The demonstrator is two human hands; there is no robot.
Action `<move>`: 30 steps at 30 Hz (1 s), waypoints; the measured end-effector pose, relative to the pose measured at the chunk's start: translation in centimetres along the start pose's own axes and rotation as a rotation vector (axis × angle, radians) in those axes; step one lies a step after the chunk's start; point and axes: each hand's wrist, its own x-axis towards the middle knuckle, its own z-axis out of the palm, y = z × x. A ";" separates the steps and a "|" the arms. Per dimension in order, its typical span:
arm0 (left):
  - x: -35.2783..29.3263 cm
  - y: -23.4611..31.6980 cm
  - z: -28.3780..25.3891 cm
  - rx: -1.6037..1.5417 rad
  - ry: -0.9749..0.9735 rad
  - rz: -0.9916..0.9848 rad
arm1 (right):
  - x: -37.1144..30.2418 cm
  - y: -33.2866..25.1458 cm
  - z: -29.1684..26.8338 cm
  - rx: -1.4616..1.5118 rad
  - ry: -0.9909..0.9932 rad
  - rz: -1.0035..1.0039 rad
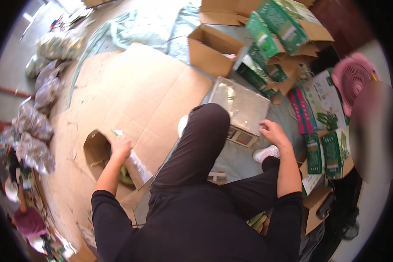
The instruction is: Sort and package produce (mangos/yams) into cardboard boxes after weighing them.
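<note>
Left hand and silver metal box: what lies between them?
In the head view, flat cardboard, a half-hidden white object and the bent knee lie between the left hand and the silver metal box.

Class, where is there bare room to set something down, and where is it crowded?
The flattened cardboard has a broad bare patch, between plastic sheeting beyond, filled bags left, the silver metal box right and the open carton nearer. Crowded: the far right, with green cartons and a pink fan.
</note>
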 end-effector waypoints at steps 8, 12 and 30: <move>1.9 -5.2 1.2 0.188 -0.176 -0.289 | -0.9 1.2 -0.7 -0.025 0.010 0.038; 1.4 -8.7 3.9 0.188 -0.224 -0.464 | -0.2 0.5 0.1 -0.044 -0.019 0.049; 9.3 12.3 -15.9 -1.023 0.110 0.448 | -4.2 0.8 -3.1 -0.008 0.126 0.084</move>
